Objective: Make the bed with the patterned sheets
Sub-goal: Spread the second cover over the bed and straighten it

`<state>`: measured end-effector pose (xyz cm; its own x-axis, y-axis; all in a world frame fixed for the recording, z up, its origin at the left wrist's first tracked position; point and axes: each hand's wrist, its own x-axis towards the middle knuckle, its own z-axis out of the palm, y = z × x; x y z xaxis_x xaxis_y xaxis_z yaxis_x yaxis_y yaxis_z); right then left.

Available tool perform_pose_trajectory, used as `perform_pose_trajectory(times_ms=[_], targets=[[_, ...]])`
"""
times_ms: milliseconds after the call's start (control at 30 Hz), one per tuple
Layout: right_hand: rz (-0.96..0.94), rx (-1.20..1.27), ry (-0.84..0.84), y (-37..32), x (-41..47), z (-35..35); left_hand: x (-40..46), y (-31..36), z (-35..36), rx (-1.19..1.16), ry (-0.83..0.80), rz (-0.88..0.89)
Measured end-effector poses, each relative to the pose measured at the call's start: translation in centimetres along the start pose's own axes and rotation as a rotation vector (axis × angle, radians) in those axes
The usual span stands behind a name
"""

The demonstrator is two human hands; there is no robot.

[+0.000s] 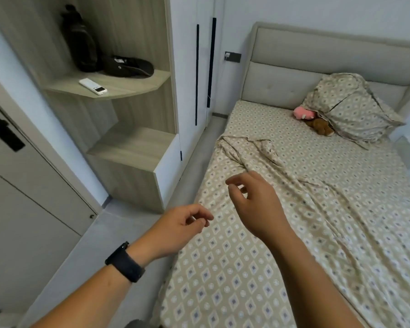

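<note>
A bed fills the right half, its fitted sheet (223, 268) beige with a diamond pattern. A loose top sheet (305, 197) of the same pattern lies wrinkled across it, one corner bunched near the left edge. A matching pillow (350, 110) leans on the padded headboard (294, 65). My left hand (182, 228), with a black band on the wrist, hovers over the bed's left edge, fingers loosely curled and holding nothing. My right hand (256, 200) hangs above the sheet, fingers relaxed and empty.
A pink plush toy (303, 112) and a brown one (321, 127) lie beside the pillow. A narrow floor strip (189, 166) runs between the bed and a white wardrobe (194, 67). Wooden corner shelves (118, 88) hold a white remote (92, 86) and black bags. A grey door (21, 185) stands at left.
</note>
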<state>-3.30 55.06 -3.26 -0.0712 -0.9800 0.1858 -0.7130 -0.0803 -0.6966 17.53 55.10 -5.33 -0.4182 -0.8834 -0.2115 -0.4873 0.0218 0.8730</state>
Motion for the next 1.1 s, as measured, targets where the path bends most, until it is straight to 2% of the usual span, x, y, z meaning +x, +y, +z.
perform_pose_trajectory(times_ms=[167,300,433,567,700,833,967,1100], targets=[[-0.011,-0.045,-0.098,-4.0,2.3,6.2,0.7,-3.7,-7.6,-0.041,0.088,0.032],[0.015,-0.072,-0.018,-8.3,6.0,12.6,2.2,-7.2,-15.1,-0.038,0.047,0.095],[0.019,-0.064,-0.081,-15.0,8.4,20.3,1.8,-11.6,-24.2,-0.032,0.052,0.064],[0.070,-0.042,-0.020,-19.0,10.2,25.2,1.8,-15.0,-31.6,0.035,0.023,0.024],[0.097,-0.091,-0.110,-20.0,11.2,27.6,2.1,-16.7,-34.8,0.055,-0.003,0.037],[0.131,-0.080,-0.050,-20.5,14.4,28.2,2.4,-17.8,-35.7,-0.019,-0.001,0.037],[0.150,-0.068,-0.004,-20.5,17.2,28.9,4.4,-18.7,-36.3,0.044,-0.116,0.007],[0.203,-0.081,-0.019,-18.6,20.1,29.7,9.2,-18.4,-37.6,0.039,-0.148,0.018]])
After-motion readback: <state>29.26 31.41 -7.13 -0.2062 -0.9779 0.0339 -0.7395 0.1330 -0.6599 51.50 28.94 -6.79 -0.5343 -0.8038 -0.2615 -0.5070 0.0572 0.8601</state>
